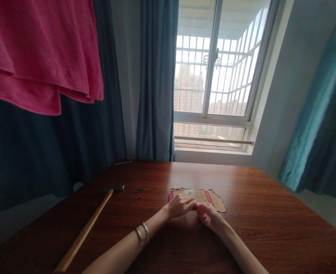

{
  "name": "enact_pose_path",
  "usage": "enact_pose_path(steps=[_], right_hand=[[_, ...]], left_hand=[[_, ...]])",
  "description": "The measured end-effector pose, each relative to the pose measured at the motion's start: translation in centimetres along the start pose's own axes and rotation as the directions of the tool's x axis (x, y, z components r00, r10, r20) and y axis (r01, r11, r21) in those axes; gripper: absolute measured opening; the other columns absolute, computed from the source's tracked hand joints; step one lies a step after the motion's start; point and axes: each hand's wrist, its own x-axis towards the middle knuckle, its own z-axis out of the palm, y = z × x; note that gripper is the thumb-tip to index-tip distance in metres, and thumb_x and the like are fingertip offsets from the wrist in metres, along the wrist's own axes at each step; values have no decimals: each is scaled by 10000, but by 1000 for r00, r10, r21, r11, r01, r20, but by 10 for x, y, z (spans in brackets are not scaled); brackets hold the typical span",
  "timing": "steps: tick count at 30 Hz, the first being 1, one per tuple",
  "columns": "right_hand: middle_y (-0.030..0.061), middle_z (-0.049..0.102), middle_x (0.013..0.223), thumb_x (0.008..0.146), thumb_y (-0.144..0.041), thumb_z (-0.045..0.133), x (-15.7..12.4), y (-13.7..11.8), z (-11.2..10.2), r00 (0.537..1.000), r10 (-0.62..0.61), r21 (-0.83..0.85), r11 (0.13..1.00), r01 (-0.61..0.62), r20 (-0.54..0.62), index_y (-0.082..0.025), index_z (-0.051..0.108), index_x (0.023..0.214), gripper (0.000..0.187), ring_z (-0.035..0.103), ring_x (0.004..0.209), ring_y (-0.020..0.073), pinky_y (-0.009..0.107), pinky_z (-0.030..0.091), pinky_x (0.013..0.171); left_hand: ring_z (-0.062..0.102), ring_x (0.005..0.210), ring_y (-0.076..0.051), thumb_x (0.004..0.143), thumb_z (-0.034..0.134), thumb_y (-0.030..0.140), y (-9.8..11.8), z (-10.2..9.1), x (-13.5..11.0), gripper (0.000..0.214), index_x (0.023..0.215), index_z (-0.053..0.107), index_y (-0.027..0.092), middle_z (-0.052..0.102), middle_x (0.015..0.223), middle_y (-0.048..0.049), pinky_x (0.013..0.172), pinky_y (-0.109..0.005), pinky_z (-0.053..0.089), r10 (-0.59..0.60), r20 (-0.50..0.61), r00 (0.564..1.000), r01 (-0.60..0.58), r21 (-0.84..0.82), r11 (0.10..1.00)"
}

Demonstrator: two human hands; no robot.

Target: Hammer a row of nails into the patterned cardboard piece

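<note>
L hand (182, 205) & R hand (210, 215) are meeting fingertip to fingertip low in the frame, just R of ctr, at the near edge of a patterned piece (203, 195), prob. cardboard, which is lying flat on the brown counter (270, 228). Fingers on both are curling in & touching; can't tell if they're pinching sth tiny betw. them, as the knuckles are hiding it. Some clear plastic (189, 192) is seemingly resting on the piece, just beyond the L knuckles. Step in hand is prob. being fine fingertip work: the hammer (86, 228) is lying lower L, handle pointing to the bottom edge, & a few thin dark pcs (134, 199), maybe nails, are lying betw. its head & the hands, all untouched. Next move, IMO, is calling for steady L fingers, a light R touch & a clear view of the contact pt, w/o dragging the piece or creasing its jagged-looking rim.
</note>
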Motion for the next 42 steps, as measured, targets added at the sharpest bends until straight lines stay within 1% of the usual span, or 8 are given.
enact_pose_path(steps=[5, 8, 11, 16, 24, 30, 36, 42], right_hand=[[-49, 457, 485, 582, -273, 746, 1, -1, 1, 996, -42, -171, 985, 29, -75, -126, 567, 541, 235, 365, 429, 31, 142, 234, 366], [-57, 452, 465, 624, -330, 700, 2, -3, 1, 971, -201, -394, 909, 136, -128, -143, 579, 593, 225, 357, 401, 45, 160, 263, 364], [-37, 507, 490, 664, -371, 644, 4, -5, 2, 927, -355, -612, 762, 213, -120, -152, 608, 674, 222, 405, 400, 81, 198, 320, 366], [12, 602, 581, 712, -310, 569, 7, -11, 6, 827, -562, -843, 441, 308, 9, -161, 618, 665, 164, 531, 542, 143, 247, 416, 505], [21, 640, 608, 708, -255, 538, 26, -12, 18, 787, -609, -904, 274, 329, 101, -169, 649, 654, 150, 561, 577, 152, 252, 413, 567], [26, 653, 632, 749, -321, 543, 34, -12, 14, 774, -627, -866, 334, 372, 91, -176, 672, 736, 194, 566, 577, 158, 262, 421, 576], [42, 665, 654, 747, -348, 540, 32, -26, -8, 750, -660, -883, 376, 281, -43, -179, 690, 829, 241, 591, 620, 194, 298, 441, 632], [91, 658, 835, 753, -229, 487, 33, -29, -25, 712, -702, -955, 221, 196, -16, -162, 673, 861, 225, 597, 763, 209, 310, 448, 749]], left_hand=[[627, 816, -158, 904, 406, 256, -5, 3, 1, 256, 1026, 621, 191, 656, 952, -83, 741, -257, 485, -270, -84, 959, 249, -201, 948], [597, 655, -129, 863, 466, 317, -21, 4, 6, 249, 852, 657, 158, 652, 811, -69, 653, -250, 483, -707, -170, 686, 590, -439, 678], [538, 508, -112, 803, 523, 416, -43, 0, 11, 340, 836, 660, 107, 626, 689, -57, 449, -219, 426, -902, 77, 425, 663, -705, 252], [498, 467, -94, 635, 695, 465, -58, -4, 9, 466, 887, 700, 73, 615, 598, -32, 408, -203, 391, -693, 431, 578, 650, -757, 71], [534, 524, -109, 625, 694, 479, -43, 6, 19, 458, 853, 727, 84, 645, 612, -43, 497, -215, 418, -618, 423, 663, 617, -776, 131], [539, 525, -115, 659, 652, 482, -47, 6, 25, 430, 812, 720, 86, 641, 623, -46, 507, -222, 414, -636, 357, 684, 581, -794, 180], [556, 588, -144, 687, 614, 442, -57, 17, 12, 378, 806, 713, 97, 671, 689, -65, 539, -235, 411, -774, 242, 585, 654, -705, 274], [567, 627, -156, 712, 591, 401, -59, 21, -9, 321, 791, 728, 122, 679, 687, -55, 581, -239, 399, -781, 185, 596, 705, -587, 399]])
